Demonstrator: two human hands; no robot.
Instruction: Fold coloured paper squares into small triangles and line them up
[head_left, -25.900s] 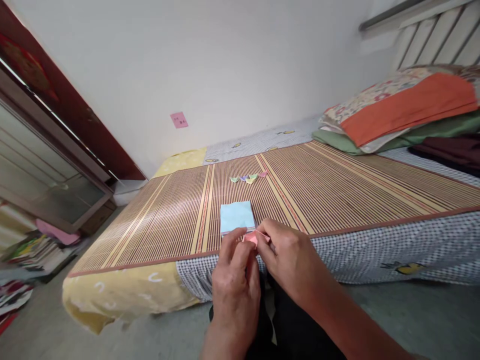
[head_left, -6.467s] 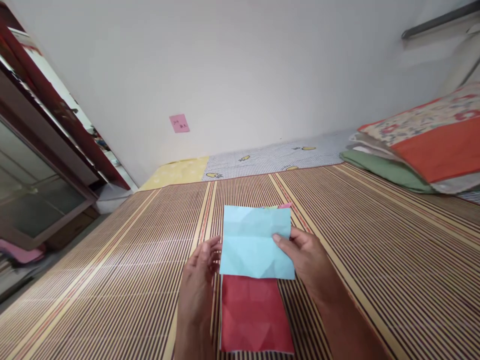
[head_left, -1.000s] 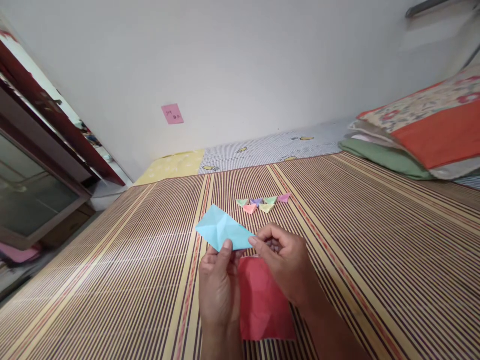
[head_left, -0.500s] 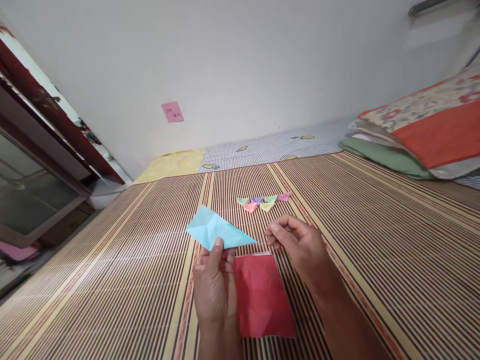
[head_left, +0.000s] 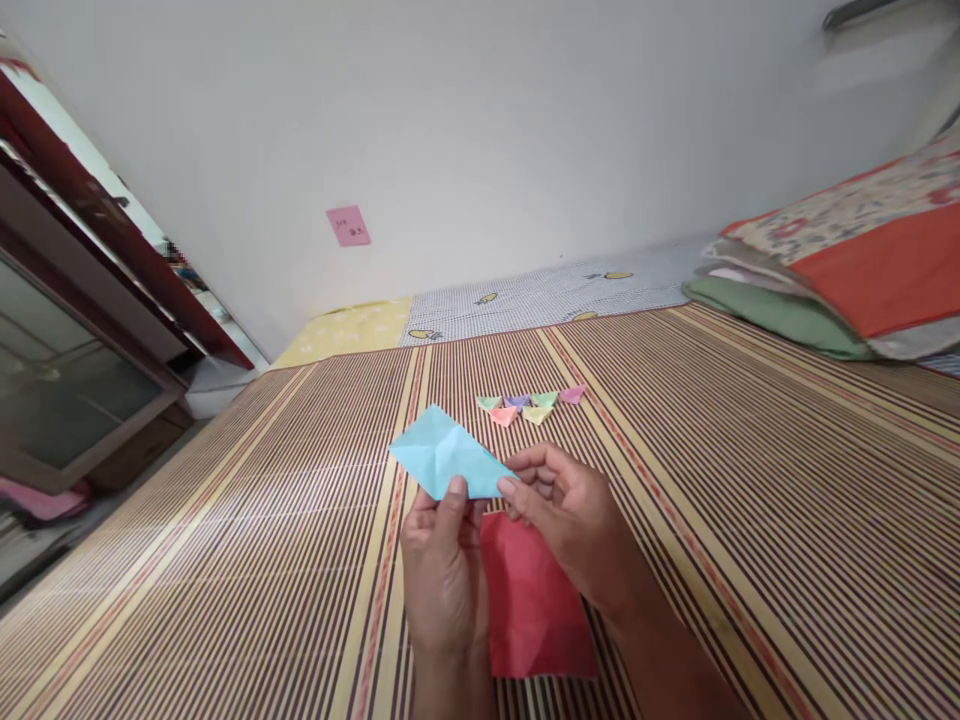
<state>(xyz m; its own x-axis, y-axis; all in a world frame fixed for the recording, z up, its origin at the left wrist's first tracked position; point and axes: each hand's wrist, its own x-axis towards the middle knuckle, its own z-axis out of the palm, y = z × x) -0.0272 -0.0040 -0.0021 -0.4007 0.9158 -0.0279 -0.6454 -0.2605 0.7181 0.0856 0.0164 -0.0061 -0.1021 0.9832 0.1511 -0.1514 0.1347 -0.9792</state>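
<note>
A light blue folded paper [head_left: 450, 450], kite-shaped with crease lines, is held up above the mat. My left hand [head_left: 448, 560] grips its lower edge, the thumb on top and the fingers underneath. At the paper's narrow right tip, my right hand [head_left: 559, 510] pinches between thumb and fingers. Below the hands a red sheet of paper [head_left: 536, 610] lies on the mat, its upper part partly covered by my right hand. Farther off are several small folded paper triangles, among them a pink one [head_left: 573, 395], a salmon one [head_left: 504, 415] and a yellow one [head_left: 538, 413].
A striped bamboo mat [head_left: 247, 560] covers the surface. At the back right sits a stack of folded bedding [head_left: 862, 270]. A pink note [head_left: 349, 226] is on the white wall [head_left: 525, 120]. A glass-fronted cabinet [head_left: 67, 370] stands at the left.
My right hand has moved left and taken hold of the blue paper's tip, from which it was apart. My left hand and the paper have shifted slightly right.
</note>
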